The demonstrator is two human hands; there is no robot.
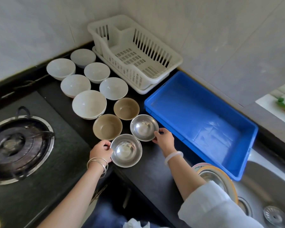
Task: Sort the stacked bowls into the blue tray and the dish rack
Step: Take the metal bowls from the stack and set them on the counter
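Note:
Two steel bowls sit at the front of the black counter. My left hand (101, 151) grips the left rim of the nearer steel bowl (126, 150). My right hand (164, 138) grips the right rim of the farther steel bowl (144, 127). Behind them stand two brown bowls (107, 127) (126, 108). Several white bowls (89, 103) are set out in two rows toward the wall. The white dish rack (135, 53) stands in the corner with nothing in it. The blue tray (202, 120) lies to the right, also with nothing in it.
A gas stove burner (17, 148) takes up the left side. A steel sink (268, 191) at the lower right holds stacked plates and a steel bowl (215, 176) behind my right forearm. Tiled walls close off the back and right.

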